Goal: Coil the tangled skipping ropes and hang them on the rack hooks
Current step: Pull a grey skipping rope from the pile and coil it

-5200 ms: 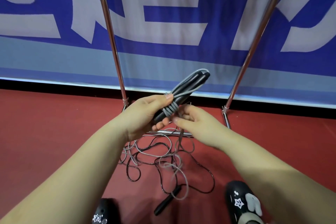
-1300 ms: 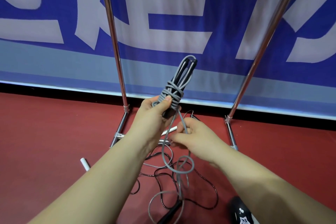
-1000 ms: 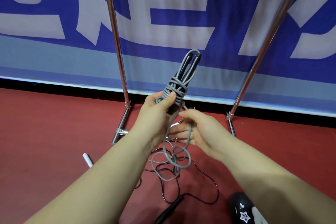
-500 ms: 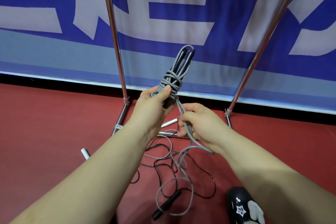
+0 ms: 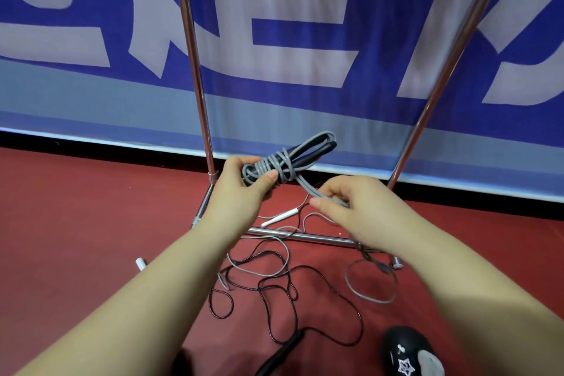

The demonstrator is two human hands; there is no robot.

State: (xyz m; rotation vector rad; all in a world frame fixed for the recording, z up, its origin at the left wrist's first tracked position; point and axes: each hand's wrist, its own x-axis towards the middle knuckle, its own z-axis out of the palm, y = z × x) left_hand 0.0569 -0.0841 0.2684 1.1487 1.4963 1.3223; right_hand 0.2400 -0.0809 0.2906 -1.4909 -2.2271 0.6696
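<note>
While my left hand grips the half-wrapped grey rope bundle, my right hand pinches its loose tail beside it. Judging progress: 1 rope partly coiled, black rope tangled below both hands, nothing visibly hung on the rack.

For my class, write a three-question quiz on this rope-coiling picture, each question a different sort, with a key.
1. True or false: the grey rope bundle already hangs on the rack.
2. The bundle is gripped by the: A) left hand B) right hand.
3. Fill in: a thin ___ rope lies loose on the red floor.

Key: 1 false; 2 A; 3 black.
</note>
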